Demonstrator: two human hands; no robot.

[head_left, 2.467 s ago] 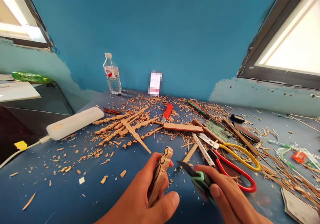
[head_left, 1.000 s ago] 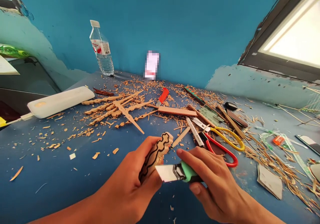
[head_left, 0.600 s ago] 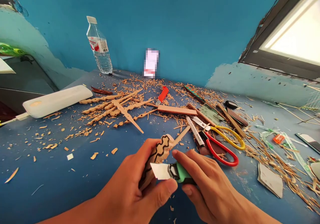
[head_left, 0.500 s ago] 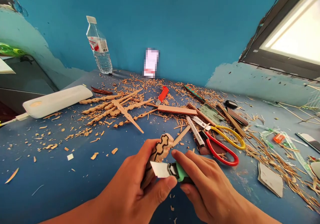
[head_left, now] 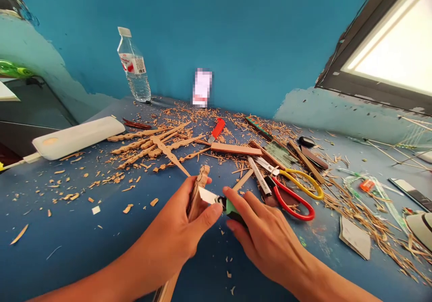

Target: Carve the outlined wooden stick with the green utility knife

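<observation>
My left hand [head_left: 184, 223] is closed round a long strip of wood [head_left: 197, 194] with a dark wavy line drawn on it; its lower end comes out below the wrist. In my right hand [head_left: 258, 230] is a utility knife [head_left: 229, 205] with a green and black handle. The broad blade lies against the side of the wood, near its upper end. My left thumb presses at the base of the blade. Behind my hands lies a pile of carved wavy wooden strips [head_left: 158, 144] among shavings.
A red-handled knife [head_left: 218, 128], a plain wood block [head_left: 236, 149], a white marker [head_left: 259, 176] and scissors [head_left: 293, 196] with red and yellow handles lie ahead. A water bottle [head_left: 135, 72] stands by the wall. At left is a white power strip [head_left: 79, 137]. Shavings cover much of the table [head_left: 111, 257].
My left hand has turned the wood, so its marked face now shows edge-on and its lower end is visible. Both hands have shifted slightly left and up, the blade now meeting the wood's side.
</observation>
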